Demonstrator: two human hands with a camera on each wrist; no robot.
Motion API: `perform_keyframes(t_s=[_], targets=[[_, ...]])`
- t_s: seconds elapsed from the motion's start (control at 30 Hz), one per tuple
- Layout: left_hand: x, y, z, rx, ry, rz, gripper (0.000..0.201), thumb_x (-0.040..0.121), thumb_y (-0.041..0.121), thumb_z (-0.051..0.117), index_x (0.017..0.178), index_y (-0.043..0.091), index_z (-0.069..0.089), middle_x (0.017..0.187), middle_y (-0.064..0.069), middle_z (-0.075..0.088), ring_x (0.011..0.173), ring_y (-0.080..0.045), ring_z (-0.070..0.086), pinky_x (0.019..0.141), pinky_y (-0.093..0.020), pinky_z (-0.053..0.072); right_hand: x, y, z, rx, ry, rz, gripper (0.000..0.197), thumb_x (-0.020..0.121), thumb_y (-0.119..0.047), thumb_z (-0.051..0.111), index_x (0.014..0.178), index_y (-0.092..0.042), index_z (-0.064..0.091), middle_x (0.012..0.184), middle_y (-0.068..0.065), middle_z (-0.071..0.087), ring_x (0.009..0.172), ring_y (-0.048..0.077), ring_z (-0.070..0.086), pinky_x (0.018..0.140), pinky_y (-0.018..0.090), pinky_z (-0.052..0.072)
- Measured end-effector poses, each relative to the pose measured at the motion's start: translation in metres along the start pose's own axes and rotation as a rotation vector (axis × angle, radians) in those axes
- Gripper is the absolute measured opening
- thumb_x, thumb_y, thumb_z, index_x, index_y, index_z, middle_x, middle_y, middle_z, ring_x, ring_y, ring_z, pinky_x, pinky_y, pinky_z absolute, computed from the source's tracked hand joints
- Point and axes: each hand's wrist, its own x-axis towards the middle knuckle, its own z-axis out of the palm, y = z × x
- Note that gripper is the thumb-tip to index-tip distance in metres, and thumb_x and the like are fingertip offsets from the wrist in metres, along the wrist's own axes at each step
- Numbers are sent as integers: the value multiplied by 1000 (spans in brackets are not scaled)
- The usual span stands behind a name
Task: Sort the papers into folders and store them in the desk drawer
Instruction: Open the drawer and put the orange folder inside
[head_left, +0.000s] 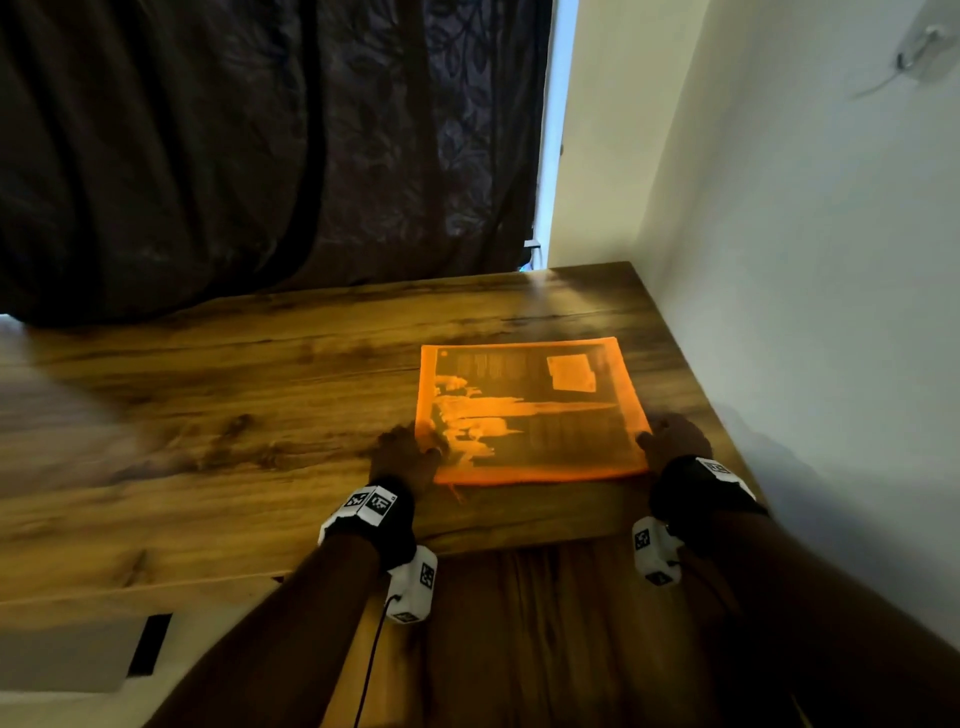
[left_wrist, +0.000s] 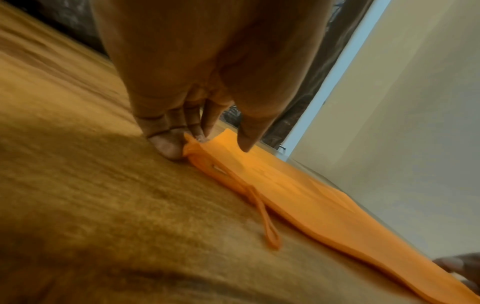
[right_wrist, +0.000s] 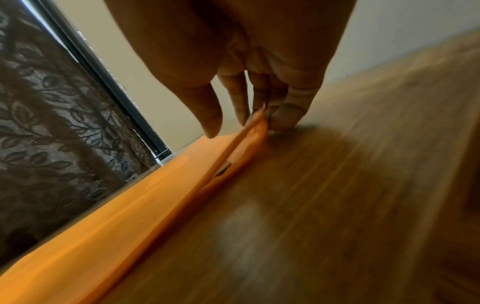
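Note:
An orange translucent folder (head_left: 530, 410) with printed papers showing through lies flat on the wooden desk (head_left: 234, 415), towards its right end. My left hand (head_left: 410, 452) holds the folder's near left edge, fingers (left_wrist: 192, 123) at the edge and thumb on top. At the near right edge my right hand (head_left: 675, 441) pinches the folder (right_wrist: 103, 226), and its fingers (right_wrist: 259, 107) lift the top cover slightly. An orange elastic loop (left_wrist: 267, 222) trails from the folder (left_wrist: 298, 191) onto the desk.
A white wall (head_left: 805, 312) runs close along the desk's right side. A dark patterned curtain (head_left: 260, 156) hangs behind the desk. Below the front edge at left is a pale panel with a dark slot (head_left: 150, 644). Bare desk surface stretches to the left of the folder.

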Motion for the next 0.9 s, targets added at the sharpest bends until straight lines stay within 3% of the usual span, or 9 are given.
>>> perform_keyframes(t_s=[0.1,0.23,0.37,0.47,0.53,0.6,0.67,0.83,0.9], targets=[[2,-5,-1,-73,29,-1,37,94,24,51,130,14,55,130,-17,57,118,-38,53,96,-39,42,1,6,1,5,-26,2,31,87,-27,65,114,-12,68,121,14,65,112,33,59,93,36,44],[-2,-11,0,-196,29,23,29,93,15,50,119,14,63,120,-17,64,109,-37,60,85,-37,46,-5,13,2,40,-9,22,33,88,-30,63,110,-7,68,120,18,64,111,35,59,90,37,44],[-23,-23,5,-368,23,28,24,83,14,53,101,19,68,92,-13,71,81,-32,66,65,-30,43,-29,18,6,125,23,19,30,87,-22,63,109,-1,67,116,22,65,110,38,59,89,38,44],[-50,-35,6,-447,55,39,27,79,20,56,103,18,68,102,-10,70,87,-29,66,71,-30,45,-57,28,9,170,31,30,31,85,-22,65,110,-2,67,116,22,66,108,38,60,87,38,45],[-71,-43,4,-439,64,63,19,88,10,59,105,11,68,107,-9,65,97,-28,64,77,-30,44,-78,38,11,188,37,42,31,85,-21,66,110,-3,67,115,22,66,109,38,60,87,37,45],[-90,-55,6,-485,45,70,11,89,4,61,88,15,63,95,-8,63,89,-28,62,73,-31,44,-102,49,12,210,36,31,30,86,-18,66,110,0,67,115,23,67,109,38,60,87,37,44],[-109,-71,10,-528,21,70,23,87,4,64,73,20,56,78,-6,61,75,-27,59,67,-35,45,-123,62,14,208,15,10,29,86,-17,65,109,0,69,111,21,68,105,36,62,82,35,44],[-166,-115,26,-732,-131,61,17,87,9,69,72,17,70,61,6,68,56,-8,62,63,-28,45,-185,95,16,245,-23,42,25,87,-17,65,106,-1,68,105,21,68,96,33,64,75,30,41],[-189,-129,37,-762,-202,57,23,89,5,66,74,20,75,64,7,71,59,-7,65,63,-28,46,-211,106,15,274,-11,44,21,87,-15,64,103,-3,68,101,19,67,94,33,62,75,29,39]])
